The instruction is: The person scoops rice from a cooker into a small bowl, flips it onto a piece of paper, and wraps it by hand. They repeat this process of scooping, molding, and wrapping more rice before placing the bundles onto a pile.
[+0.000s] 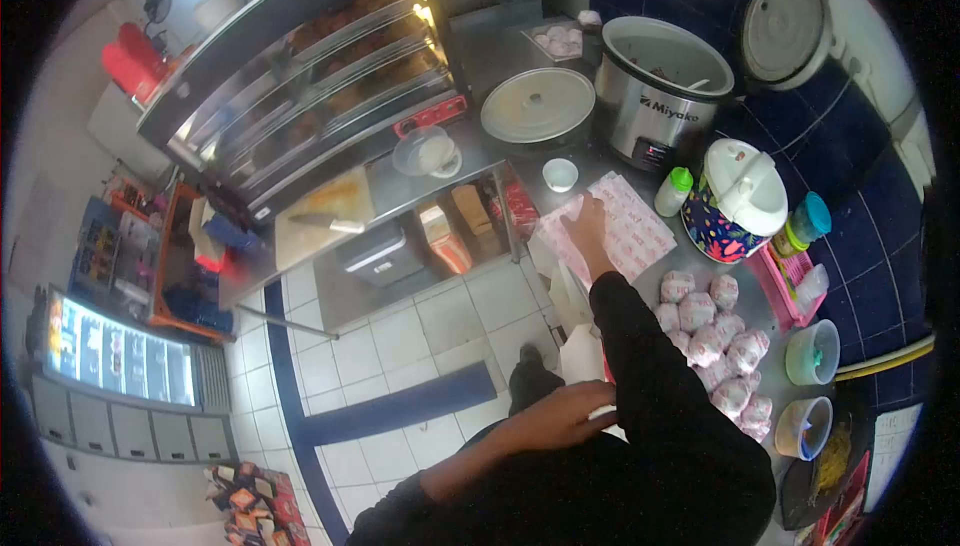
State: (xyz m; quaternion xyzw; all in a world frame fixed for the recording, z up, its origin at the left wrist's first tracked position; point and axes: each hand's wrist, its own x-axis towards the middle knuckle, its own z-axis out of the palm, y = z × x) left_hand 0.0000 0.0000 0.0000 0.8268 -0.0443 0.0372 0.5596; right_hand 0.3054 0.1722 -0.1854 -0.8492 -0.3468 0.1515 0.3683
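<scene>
My right hand (587, 228) lies on a stack of white wrapping paper (640, 226) printed in red, its fingers stretched over the paper's left part. Closer to my body, my left hand (562, 416) is closed beside my right sleeve. A bit of something white (601, 412) shows at its fingers, too little to name. A small white bowl (560, 175) stands just beyond the paper. Several wrapped round bundles (705, 321) in the same printed paper are heaped to the right of my right arm.
A Miyako rice cooker (660, 96), a lidded pan (538, 106), a green-capped bottle (674, 192) and a flowered rice cooker (735, 201) line the counter. A glass display warmer (320, 76) stands at the left. A knife (330, 223) lies on a cutting board (325, 201).
</scene>
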